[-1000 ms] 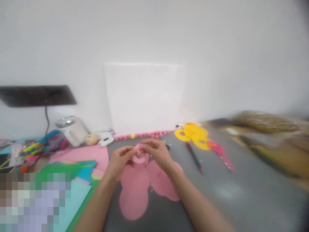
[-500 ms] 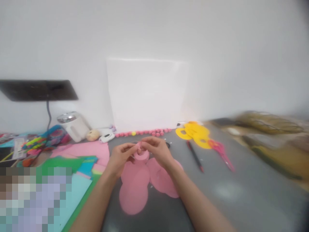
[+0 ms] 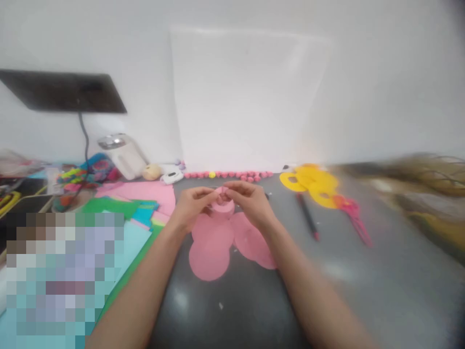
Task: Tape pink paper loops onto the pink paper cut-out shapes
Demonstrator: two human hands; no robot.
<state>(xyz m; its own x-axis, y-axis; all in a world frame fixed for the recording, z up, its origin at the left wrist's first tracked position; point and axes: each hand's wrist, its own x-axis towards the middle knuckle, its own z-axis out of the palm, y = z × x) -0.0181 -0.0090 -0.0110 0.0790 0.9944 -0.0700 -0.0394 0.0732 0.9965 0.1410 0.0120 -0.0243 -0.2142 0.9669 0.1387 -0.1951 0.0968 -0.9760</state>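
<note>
Between my two hands is a small pink paper spiral (image 3: 223, 207), partly rolled up. My left hand (image 3: 194, 206) pinches its left side with thumb and fingers. On the other side my right hand (image 3: 249, 199) has its fingertips closed on the rolled top part. Just below, pink paper circles (image 3: 209, 257) overlap on the dark table, and more pink paper discs (image 3: 254, 242) lie by my right wrist. The inner coil is partly hidden by my fingers.
Small pink rolled pieces (image 3: 232, 174) line the wall, with a yellow one among them. Yellow paper rings (image 3: 316, 182), a black pen (image 3: 307, 216) and pink scissors (image 3: 356, 218) lie to the right. Coloured paper sheets (image 3: 134, 252) cover the left. A white sheet (image 3: 247, 97) hangs behind.
The camera view has tilted down and shifted slightly left, so things appear higher and further right. Both hands keep hold of the pink paper, with little visible change in grip.
</note>
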